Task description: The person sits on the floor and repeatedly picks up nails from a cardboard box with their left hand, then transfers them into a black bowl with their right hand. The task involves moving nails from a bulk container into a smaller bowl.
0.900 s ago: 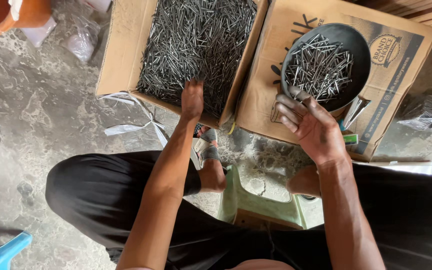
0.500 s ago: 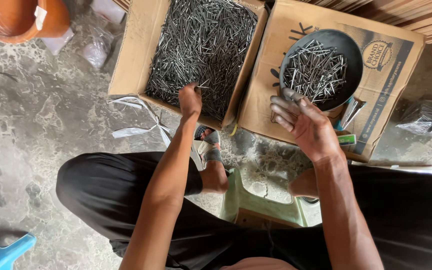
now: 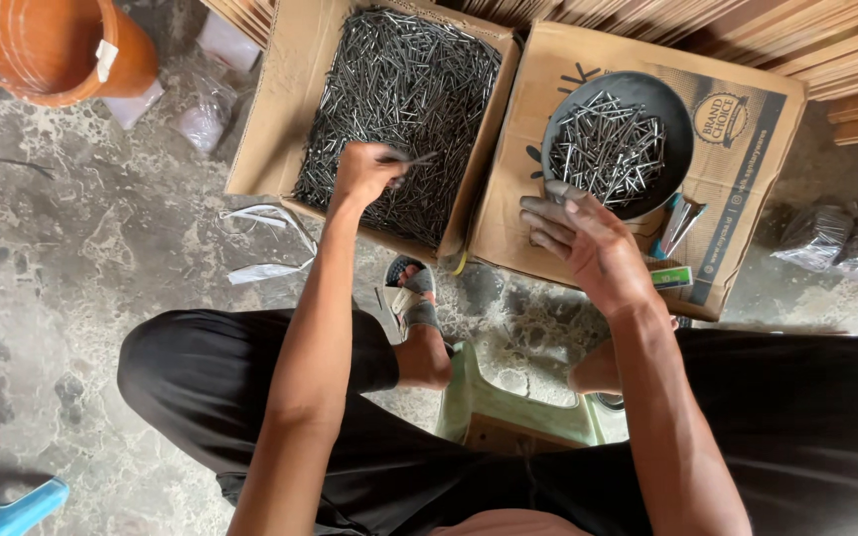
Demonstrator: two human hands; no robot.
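An open cardboard box (image 3: pixel 268 129) in front of me is full of grey steel nails (image 3: pixel 399 89). My left hand (image 3: pixel 364 171) is inside it near the front edge, fingers closed on a few nails. To the right, a dark round pan (image 3: pixel 558 119) holding several nails rests on a closed cardboard box (image 3: pixel 737 139). My right hand (image 3: pixel 588 238) hovers at the pan's near rim, fingers held together and slightly curled, with nothing visible in it.
An orange bucket (image 3: pixel 52 45) stands at the top left on the concrete floor. Wooden slats (image 3: pixel 747 25) lie behind the boxes. I sit on a green stool (image 3: pixel 508 412). Small plastic bags (image 3: pixel 831 236) lie right, a blue object (image 3: pixel 2 501) bottom left.
My left hand has reached a little further into the nail box and closed on some nails. My right hand stays by the pan's rim. The camera has tilted slightly.
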